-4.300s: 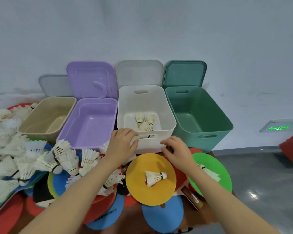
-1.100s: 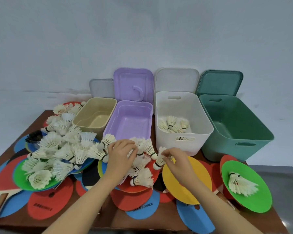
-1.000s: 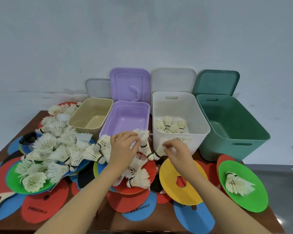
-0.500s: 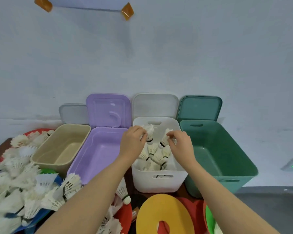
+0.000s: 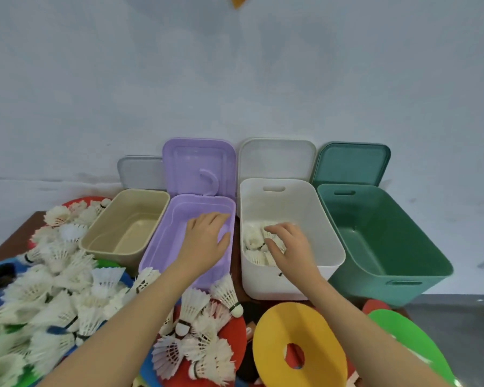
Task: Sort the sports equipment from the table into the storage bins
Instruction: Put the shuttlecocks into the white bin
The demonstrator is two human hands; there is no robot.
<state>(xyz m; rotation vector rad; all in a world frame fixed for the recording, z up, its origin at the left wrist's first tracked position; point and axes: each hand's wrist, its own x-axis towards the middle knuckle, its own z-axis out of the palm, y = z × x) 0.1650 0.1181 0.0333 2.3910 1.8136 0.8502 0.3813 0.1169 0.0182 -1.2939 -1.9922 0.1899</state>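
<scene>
Four open bins stand in a row at the back of the table: beige, purple, white and green. Several white shuttlecocks lie in the white bin. My right hand is inside that bin just over them, fingers spread and holding nothing. My left hand hovers open over the purple bin, palm down. A big pile of shuttlecocks covers the table's left side, and a smaller cluster lies in front of the purple bin.
Flat round discs lie at the front: yellow with a centre hole, green, and red under the shuttlecocks. The bins' lids lean against the wall behind them. The table's right edge is beside the green bin.
Both hands carried shuttlecocks from the table to the white bin and let them go there. My left hand has since moved left over the purple bin; my right hand dipped lower into the white bin.
</scene>
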